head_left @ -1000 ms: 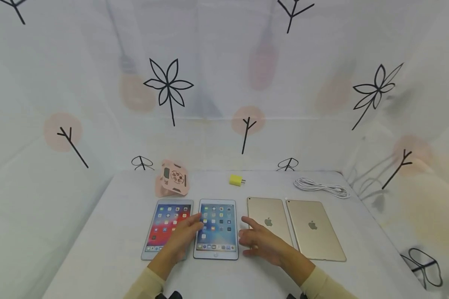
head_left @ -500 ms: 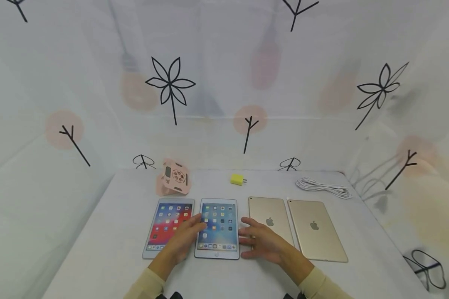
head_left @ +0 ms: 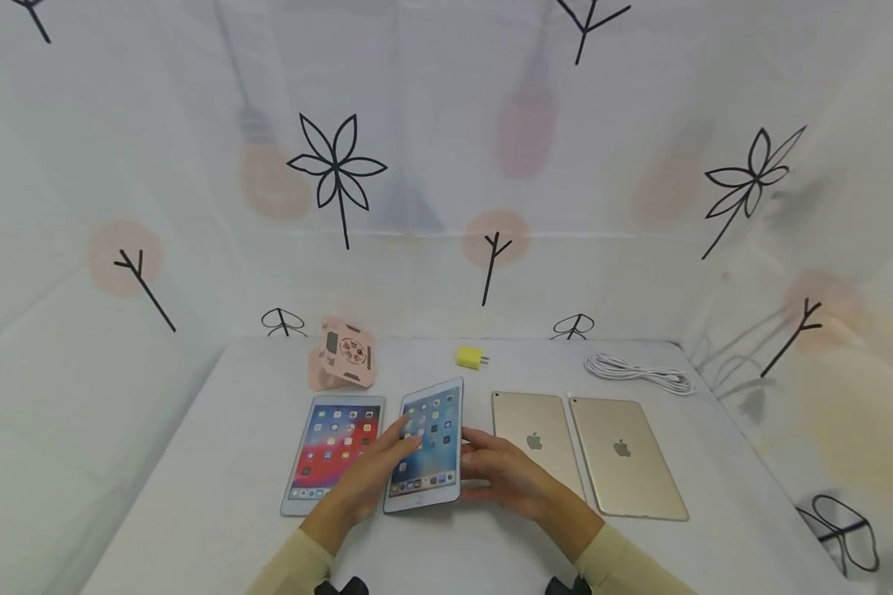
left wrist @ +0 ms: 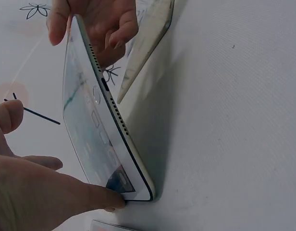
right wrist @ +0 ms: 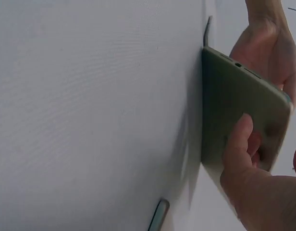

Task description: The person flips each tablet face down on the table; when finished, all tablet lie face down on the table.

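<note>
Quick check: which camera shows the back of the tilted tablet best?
The right wrist view: it faces the back of the tilted tablet, though the right hand covers part of it. The head view shows its screen instead; the left wrist view gives the screen at a slant and the bottom edge, but not the back.

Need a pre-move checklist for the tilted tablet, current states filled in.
1. Right hand gripping the tilted tablet by its raised side: ok.
2. Left hand at the tablet's opposite side: ok.
3. Tablet flat on the table: not ok, right side lifted.
4. Yellow charger clear of both hands: ok.
5. White cable clear of both hands: ok.
6. Grip firm enough for a full lift: cannot tell.
</note>
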`<action>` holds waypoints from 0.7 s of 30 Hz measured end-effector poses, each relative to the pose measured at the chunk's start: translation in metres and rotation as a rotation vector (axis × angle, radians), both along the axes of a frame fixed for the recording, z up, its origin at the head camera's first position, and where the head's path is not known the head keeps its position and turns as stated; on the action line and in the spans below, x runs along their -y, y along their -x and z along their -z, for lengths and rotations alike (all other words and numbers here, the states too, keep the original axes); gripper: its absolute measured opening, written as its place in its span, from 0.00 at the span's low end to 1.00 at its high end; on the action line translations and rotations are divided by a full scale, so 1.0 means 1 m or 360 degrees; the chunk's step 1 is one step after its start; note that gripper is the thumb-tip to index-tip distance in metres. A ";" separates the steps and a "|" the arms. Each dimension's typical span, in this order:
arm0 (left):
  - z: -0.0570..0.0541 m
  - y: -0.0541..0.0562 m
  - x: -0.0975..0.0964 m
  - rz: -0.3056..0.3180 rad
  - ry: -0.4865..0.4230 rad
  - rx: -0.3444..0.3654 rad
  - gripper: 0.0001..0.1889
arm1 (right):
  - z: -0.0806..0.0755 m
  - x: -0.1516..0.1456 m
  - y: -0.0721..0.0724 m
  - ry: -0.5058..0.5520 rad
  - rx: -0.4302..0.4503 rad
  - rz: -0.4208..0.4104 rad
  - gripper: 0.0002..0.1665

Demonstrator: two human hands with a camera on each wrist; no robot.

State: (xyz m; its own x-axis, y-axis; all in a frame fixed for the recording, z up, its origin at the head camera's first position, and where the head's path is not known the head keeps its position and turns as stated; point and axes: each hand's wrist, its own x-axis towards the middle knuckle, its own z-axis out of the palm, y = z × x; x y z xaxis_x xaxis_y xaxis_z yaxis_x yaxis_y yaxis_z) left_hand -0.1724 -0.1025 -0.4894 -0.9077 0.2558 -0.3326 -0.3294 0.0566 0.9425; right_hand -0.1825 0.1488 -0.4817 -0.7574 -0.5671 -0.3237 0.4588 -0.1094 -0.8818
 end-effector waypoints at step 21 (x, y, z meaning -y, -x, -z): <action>-0.014 0.001 -0.020 0.0063 0.0135 -0.0148 0.41 | -0.009 0.031 0.001 0.0047 -0.0246 -0.0137 0.47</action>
State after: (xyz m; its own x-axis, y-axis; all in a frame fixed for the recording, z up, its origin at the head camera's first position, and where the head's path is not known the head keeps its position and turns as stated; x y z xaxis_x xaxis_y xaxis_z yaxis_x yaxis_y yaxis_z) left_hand -0.1735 -0.0829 -0.4752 -0.9254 0.2666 -0.2692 -0.2365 0.1486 0.9602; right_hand -0.1836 0.1178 -0.4727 -0.7448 -0.6398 -0.1893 0.3270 -0.1026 -0.9394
